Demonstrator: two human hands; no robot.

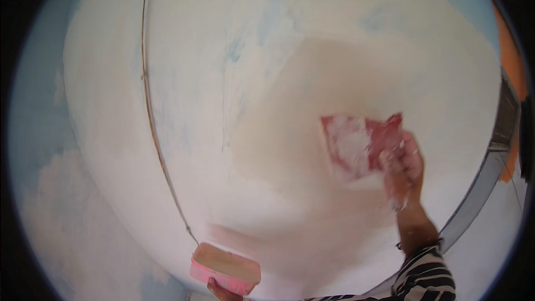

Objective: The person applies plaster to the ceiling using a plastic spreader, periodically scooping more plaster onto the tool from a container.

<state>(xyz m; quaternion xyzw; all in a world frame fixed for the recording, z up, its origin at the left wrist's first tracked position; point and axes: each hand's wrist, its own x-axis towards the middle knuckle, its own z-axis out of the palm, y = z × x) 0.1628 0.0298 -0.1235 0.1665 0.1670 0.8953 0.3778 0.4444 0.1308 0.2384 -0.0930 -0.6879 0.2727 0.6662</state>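
My right hand (405,161) grips a flat red putty spreader (348,147) by its right side, fingers and thumb closed round it. White paste is smeared over the spreader's face and over my fingers. The blade is against or just off the wall (189,78); the view does not show which. Low in the picture, my left hand (224,292) holds up a pink rectangular tub (231,283) from below, only part of the hand showing. Pale putty (225,262) fills much of the tub. A damp-looking darker patch (290,111) spreads over the wall beside the spreader.
A thin brown cable (151,106) runs down the wall on the left and ends behind the tub. Blue paint (44,111) shows on the adjoining left wall. At the right edge are an orange strip (510,61) and a dark frame (504,114).
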